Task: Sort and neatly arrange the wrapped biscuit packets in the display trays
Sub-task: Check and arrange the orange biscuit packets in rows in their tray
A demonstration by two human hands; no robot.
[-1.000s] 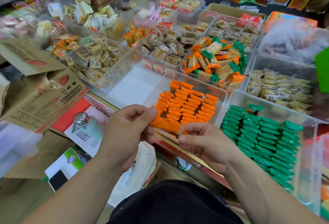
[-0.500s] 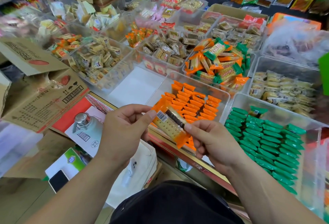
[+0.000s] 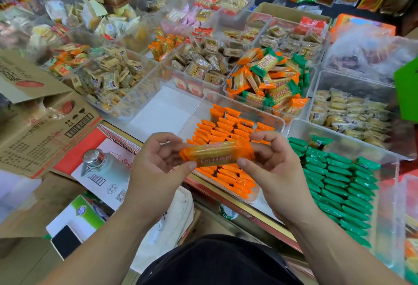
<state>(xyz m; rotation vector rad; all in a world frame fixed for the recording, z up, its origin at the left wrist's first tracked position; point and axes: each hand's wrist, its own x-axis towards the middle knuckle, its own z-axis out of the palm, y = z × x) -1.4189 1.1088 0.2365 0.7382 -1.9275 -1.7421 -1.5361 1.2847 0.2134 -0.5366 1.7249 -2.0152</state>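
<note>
One orange packet (image 3: 217, 154) is held in the air between both hands, above the near part of the orange tray (image 3: 280, 124), clear of the packets below it. Its left end is pinched by the left hand (image 3: 156, 167), thumb on the near side and curled fingers on the far side. Its right end is pinched in the same way by the right hand (image 3: 273, 167). Neither hand is closed round the packet's middle, which is left bare with its printed face turned up.

The long axis of the packet is laid almost level across the view, from hand to hand, with the right end slightly higher. The filed orange packets (image 3: 226, 126) below are set differently: they appear to be stood on end in tight rows, crimped ends up, and the rows run from the tray's near edge towards its far edge. The held packet is thus judged to lie crosswise to the slot it must enter, so a turn onto its end would be needed before it is lowered. Free room is seen towards the tray's far right corner. That corner is closer to the right hand, which is judged the better placed to carry the packet in alone.

The green packets (image 3: 339, 185) are filed the same way in the green tray (image 3: 393, 171) just beside the orange one on the right. An unsorted heap of orange and green packets (image 3: 269, 76) is seen in the tray behind.
</note>
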